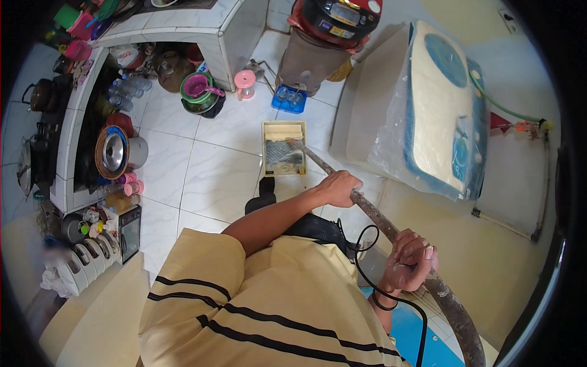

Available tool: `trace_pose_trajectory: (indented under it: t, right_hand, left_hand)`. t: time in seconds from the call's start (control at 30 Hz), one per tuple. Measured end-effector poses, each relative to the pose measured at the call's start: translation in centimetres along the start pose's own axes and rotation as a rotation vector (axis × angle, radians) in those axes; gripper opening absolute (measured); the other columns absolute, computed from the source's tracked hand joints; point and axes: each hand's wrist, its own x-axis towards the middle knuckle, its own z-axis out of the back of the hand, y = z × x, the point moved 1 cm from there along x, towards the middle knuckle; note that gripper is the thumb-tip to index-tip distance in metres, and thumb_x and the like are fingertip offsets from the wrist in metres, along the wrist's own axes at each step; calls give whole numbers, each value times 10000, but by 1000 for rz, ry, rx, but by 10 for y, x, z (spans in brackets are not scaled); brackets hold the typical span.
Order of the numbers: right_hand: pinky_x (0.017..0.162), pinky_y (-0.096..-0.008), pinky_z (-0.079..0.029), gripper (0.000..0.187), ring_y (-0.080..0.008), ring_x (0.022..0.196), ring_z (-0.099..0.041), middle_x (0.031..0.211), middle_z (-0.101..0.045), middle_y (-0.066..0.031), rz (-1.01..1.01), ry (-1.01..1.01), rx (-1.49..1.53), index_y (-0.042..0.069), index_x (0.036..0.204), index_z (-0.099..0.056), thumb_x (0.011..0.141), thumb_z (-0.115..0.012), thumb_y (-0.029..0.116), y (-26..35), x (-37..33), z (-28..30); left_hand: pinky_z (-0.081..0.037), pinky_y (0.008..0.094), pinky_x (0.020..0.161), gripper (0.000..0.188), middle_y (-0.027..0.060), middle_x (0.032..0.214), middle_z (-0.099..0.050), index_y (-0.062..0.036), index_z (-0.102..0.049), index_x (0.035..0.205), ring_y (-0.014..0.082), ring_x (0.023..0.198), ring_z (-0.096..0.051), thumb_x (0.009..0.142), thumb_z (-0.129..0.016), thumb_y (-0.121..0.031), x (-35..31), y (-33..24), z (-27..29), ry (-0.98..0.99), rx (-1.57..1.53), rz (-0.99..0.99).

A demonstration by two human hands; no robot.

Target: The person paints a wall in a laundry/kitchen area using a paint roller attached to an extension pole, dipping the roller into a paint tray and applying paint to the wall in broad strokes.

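Observation:
A long, paint-spattered pole (379, 218) slants from the tray on the floor down to the lower right, past my body. Closed round its middle is my left hand (338, 188). Farther down the shaft my right hand (409, 262) is curled against the pole, palm side partly showing, with pale smears on the skin. The pole's far end reaches a cream paint tray (265, 150) with a dark ribbed ramp. A pale paint roller (285, 132) appears to lie across the far part of the tray, joined to the pole.
A plastic-wrapped washing machine (422, 110) stands at the right. A rice cooker (342, 21) sits on a bin, with a blue tray (288, 100) beside it. Green and purple basins (199, 88), a tiled counter (165, 27) and pots line the left. A black cable (422, 318) hangs near my right wrist.

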Motion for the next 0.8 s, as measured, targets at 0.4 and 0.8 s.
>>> trace_pose_trajectory:
  t: [0.4,0.8]
  right_hand:
    - [436,-304,-300,322,-133,369,-251,456,-314,-46,0,1,-4,89,587,-307,898,-386,119,32,10,2]
    - [449,-288,-282,351,-113,393,-240,458,-285,-22,-41,-70,-29,122,587,-306,916,-407,190,43,2,2]
  left_hand:
    - [-439,463,588,329,201,570,-543,-22,-535,600,429,630,-558,785,-644,-271,-7,-26,-6,-13,-54,-64]
    - [-454,460,604,215,205,627,-575,-10,-562,660,416,671,-582,695,-674,-190,-12,-34,-5,186,-118,-97]
